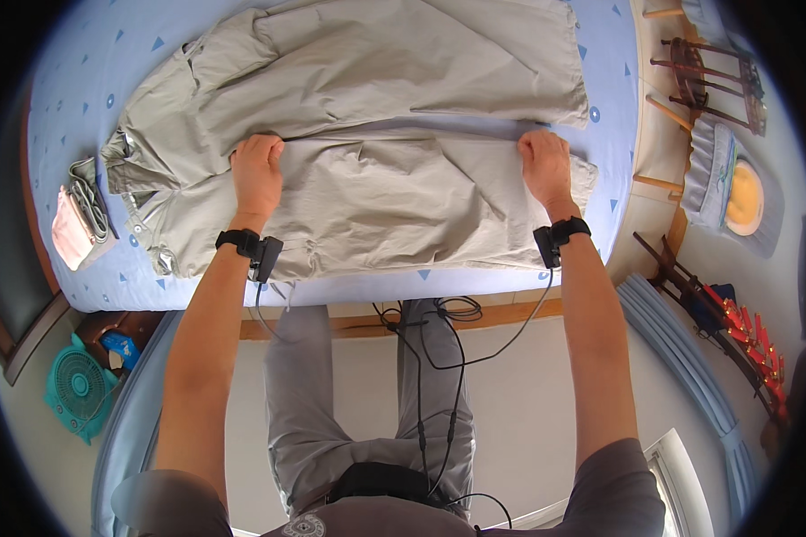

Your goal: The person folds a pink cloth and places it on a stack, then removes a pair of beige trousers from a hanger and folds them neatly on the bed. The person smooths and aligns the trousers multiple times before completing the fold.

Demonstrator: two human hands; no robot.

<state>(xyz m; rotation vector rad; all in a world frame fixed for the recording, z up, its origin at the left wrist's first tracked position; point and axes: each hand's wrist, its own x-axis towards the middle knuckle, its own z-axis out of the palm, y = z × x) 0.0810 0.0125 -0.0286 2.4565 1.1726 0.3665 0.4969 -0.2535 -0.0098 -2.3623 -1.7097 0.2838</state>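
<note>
Khaki trousers (389,194) lie spread on a bed, waistband at the left and leg hems at the right. The two legs lie one above the other in the picture, with a narrow gap between them towards the hems. My left hand (258,176) pinches the inner edge of the nearer leg close to the crotch. My right hand (547,164) grips the same edge near the hem. Both sets of fingertips are partly hidden. Each wrist wears a black strap with a small cabled device.
The bed has a light blue patterned sheet (608,161). Folded clothes (84,215) lie on its left side. Black cables (436,366) hang before my legs. A teal fan (79,384) stands at lower left, a blue curtain (685,376) at right, and a wooden stool (690,72) at upper right.
</note>
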